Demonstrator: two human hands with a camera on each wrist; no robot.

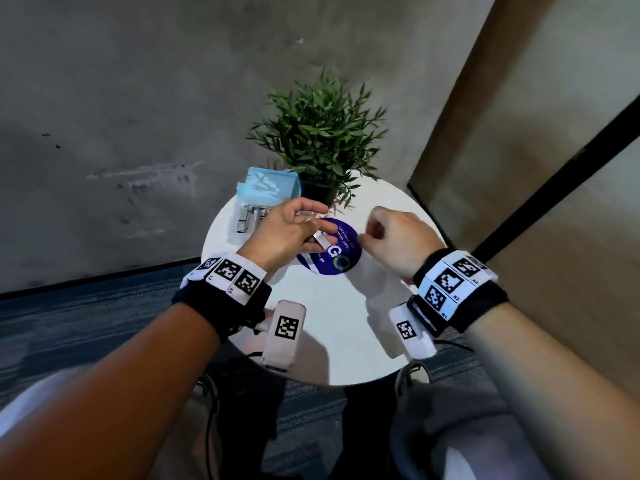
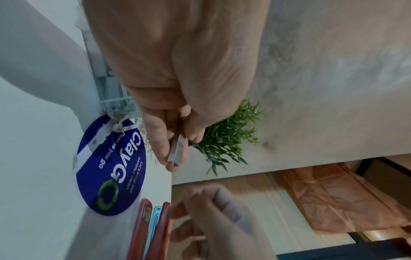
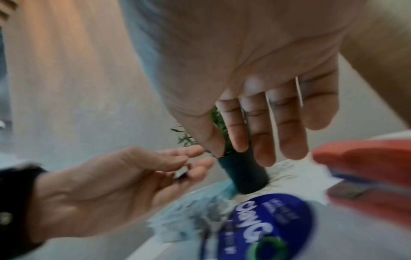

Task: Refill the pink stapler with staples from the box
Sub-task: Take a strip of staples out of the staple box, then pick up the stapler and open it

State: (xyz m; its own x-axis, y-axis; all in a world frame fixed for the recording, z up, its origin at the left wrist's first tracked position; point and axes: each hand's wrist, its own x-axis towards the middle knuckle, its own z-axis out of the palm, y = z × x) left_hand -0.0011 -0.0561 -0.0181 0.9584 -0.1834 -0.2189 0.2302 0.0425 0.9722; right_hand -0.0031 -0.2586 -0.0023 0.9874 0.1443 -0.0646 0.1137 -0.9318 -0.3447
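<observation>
The left hand (image 1: 280,233) pinches a short silver staple strip (image 1: 322,241) above a round blue "ClayGo, Clean as you go" sticker (image 1: 341,258); the right hand (image 1: 398,240), loosely curled and empty, hovers by the pink plastic stapler (image 2: 153,232) lying open on the round white table (image 1: 346,323).

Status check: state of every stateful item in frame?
left hand: pinches staple strip
staple strip: held above table, not yet loaded
pink stapler: open, lying on table
staple box: open, staples exposed
right hand: empty, fingers loosely curled
potted plant: upright
</observation>
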